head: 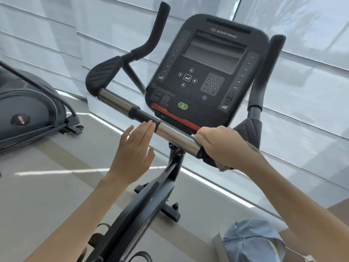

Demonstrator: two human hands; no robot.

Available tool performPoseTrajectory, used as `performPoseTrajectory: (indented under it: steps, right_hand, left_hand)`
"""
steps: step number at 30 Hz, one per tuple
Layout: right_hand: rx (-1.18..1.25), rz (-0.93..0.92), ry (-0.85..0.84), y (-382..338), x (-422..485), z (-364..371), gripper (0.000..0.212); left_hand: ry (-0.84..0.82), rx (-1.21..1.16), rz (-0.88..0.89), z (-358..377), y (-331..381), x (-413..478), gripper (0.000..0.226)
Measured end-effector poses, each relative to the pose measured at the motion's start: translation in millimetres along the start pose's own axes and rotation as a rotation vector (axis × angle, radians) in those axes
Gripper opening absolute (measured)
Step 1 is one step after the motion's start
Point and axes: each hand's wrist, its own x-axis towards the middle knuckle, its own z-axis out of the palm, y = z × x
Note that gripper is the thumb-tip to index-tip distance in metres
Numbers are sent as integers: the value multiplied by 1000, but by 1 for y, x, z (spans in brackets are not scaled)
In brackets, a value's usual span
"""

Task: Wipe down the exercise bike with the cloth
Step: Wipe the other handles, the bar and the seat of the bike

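Currently on the handlebar pass. Cloth (225, 166) is bunched under my right hand (221, 144), which grips it round the handlebar (175, 138) just below the console's (207, 72) lower right corner. Left hand (132, 154) is released, fingers straight, tips at the bar under the console's bottom edge; I cannot tell if they touch it. Exercise bike (166, 184) frame drops away beneath the console. Next, I judge: slide the cloth along the chrome, then go up over the console face, lightly across the keys.
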Motion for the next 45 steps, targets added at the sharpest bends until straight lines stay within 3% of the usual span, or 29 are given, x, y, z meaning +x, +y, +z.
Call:
performPoseTrajectory:
  steps: [9, 16, 18, 23, 26, 29, 35, 40, 45]
  right_hand:
    - [489, 65, -73, -42, 46, -3, 28]
    - [738, 30, -196, -63, 88, -5, 30]
    - [679, 29, -214, -62, 75, -6, 33]
    - [179, 11, -221, -40, 18, -9, 46]
    - [-92, -84, -46, -31, -5, 3, 53]
    - [-127, -186, 89, -34, -9, 16, 57]
    - [-217, -348, 172, -60, 33, 34, 55]
    - [-236, -331, 146, -75, 55, 38, 51]
    - [-269, -167, 152, -59, 13, 40, 53]
  left_hand:
    - [42, -80, 191, 3, -37, 9, 50]
    - [65, -85, 206, 6, -50, 11, 50]
    - [77, -98, 201, 7, -49, 11, 49]
    - [117, -149, 171, 11, -45, 13, 48]
    - [120, -163, 159, 12, -44, 13, 48]
    - [101, -159, 161, 10, -46, 13, 50]
    - [44, -107, 158, 2, -55, 13, 52]
    - [46, -171, 113, 2, -51, 12, 57]
    - [39, -160, 90, 3, -49, 11, 59]
